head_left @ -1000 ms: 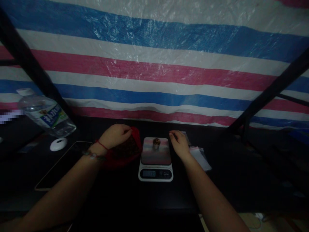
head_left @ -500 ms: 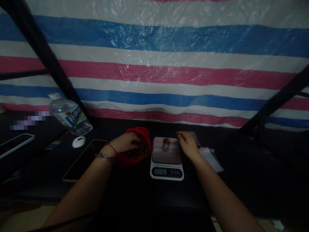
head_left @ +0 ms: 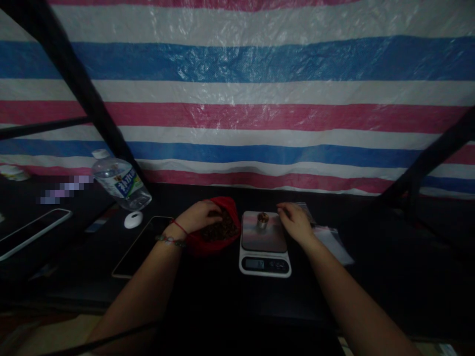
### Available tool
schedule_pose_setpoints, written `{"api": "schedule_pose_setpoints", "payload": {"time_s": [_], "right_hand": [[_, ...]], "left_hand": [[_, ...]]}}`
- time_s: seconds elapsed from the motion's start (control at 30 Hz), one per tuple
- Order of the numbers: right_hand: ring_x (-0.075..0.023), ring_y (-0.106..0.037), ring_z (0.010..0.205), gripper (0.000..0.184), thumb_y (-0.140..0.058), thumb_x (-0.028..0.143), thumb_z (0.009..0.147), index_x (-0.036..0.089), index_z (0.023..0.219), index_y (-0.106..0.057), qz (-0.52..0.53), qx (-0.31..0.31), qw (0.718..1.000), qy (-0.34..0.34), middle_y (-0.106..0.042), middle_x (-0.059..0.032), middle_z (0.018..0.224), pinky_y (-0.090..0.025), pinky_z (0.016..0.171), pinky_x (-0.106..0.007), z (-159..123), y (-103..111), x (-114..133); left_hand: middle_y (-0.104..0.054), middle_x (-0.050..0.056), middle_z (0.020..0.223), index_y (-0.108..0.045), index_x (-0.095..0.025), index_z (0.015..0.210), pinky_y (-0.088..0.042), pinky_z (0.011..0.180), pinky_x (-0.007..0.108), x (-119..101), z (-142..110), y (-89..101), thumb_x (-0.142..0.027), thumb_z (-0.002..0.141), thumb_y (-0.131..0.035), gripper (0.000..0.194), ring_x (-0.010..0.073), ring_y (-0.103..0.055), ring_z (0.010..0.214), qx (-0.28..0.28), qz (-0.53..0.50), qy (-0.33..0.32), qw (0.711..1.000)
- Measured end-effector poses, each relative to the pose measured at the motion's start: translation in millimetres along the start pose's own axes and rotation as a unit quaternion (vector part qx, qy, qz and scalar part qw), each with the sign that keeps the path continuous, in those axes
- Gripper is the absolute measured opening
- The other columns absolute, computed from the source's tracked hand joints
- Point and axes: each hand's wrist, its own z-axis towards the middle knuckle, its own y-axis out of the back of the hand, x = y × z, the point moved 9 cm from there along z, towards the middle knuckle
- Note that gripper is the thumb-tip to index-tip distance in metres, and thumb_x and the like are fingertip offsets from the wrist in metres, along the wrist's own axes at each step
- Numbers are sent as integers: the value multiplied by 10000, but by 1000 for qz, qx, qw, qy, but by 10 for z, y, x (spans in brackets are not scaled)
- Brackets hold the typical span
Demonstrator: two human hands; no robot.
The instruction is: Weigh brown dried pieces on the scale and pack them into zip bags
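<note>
A small white kitchen scale (head_left: 264,244) sits in the middle of a dark table, with a little metal cup (head_left: 262,219) of brown material on its platform. Left of it lies an open red bag (head_left: 218,228) holding dark brown bits. My left hand (head_left: 200,216) rests curled on the bag's near rim, fingers reaching into the contents; whether they pinch anything is hidden. My right hand (head_left: 296,222) lies on the table at the scale's right edge, fingers loosely bent, beside clear plastic bags (head_left: 330,240).
A water bottle (head_left: 120,180) lies tilted at the left, with a white round object (head_left: 133,219) and a phone (head_left: 139,247) near it. Another phone (head_left: 31,232) is at far left. A striped tarp (head_left: 260,99) hangs behind, crossed by dark slanting bars.
The view has shifted, so everything sits further right in frame. My left hand has moved from the bag's rim down onto its contents. My right hand stays beside the scale.
</note>
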Motion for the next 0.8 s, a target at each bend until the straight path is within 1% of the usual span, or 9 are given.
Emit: {"api": "schedule_pose_setpoints", "payload": {"time_s": [0.1, 0.2, 0.4, 0.57, 0.7, 0.8], "right_hand": [[-233, -596, 950, 227, -481, 221, 839, 188, 995, -643, -17, 20, 999, 43, -667, -77, 959, -448, 885, -400, -6, -13, 127], [-234, -581, 962, 220, -491, 201, 832, 189, 991, -644, -32, 31, 996, 72, -662, -76, 972, -444, 892, -399, -11, 0, 227], [-236, -580, 948, 216, -492, 194, 827, 205, 966, -657, -39, 33, 996, 71, -656, -77, 950, -450, 875, -403, -7, 18, 229], [-232, -593, 920, 202, -493, 205, 829, 206, 940, -662, -34, 33, 996, 69, -662, -72, 925, -456, 860, -397, -5, 14, 216], [-218, -614, 898, 197, -476, 209, 842, 200, 911, -661, -25, 30, 997, 63, -676, -71, 919, -462, 841, -364, -11, 19, 222], [-201, -629, 824, 202, -462, 249, 864, 201, 843, -657, -10, 25, 999, 28, -685, -57, 852, -462, 768, -323, -10, 28, 168]], "left_hand": [[-677, 67, 1089, -668, -212, 1092, -448, 890, 292, 51, -13, -96, -374, 762, -653, 368, 213, -615, 984, 42, 5, 30, 999], [-688, 64, 1065, -686, -214, 1053, -457, 861, 287, 78, -8, -158, -294, 749, -651, 316, 211, -626, 954, 59, 16, 54, 997], [-698, 62, 994, -707, -204, 955, -456, 852, 290, 58, 31, -128, -243, 800, -572, 210, 196, -627, 901, 25, 23, 37, 999], [-698, 60, 953, -705, -201, 926, -458, 858, 302, 83, 53, -102, -209, 794, -569, 190, 197, -620, 892, 8, 36, 38, 999], [-684, 56, 968, -695, -205, 940, -454, 891, 308, -17, 62, 3, -229, 824, -530, 203, 199, -602, 946, -27, 32, 14, 999], [-675, 55, 1012, -686, -207, 978, -445, 911, 309, -103, 37, 63, -261, 847, -503, 231, 200, -589, 992, -35, 30, -3, 999]]}}
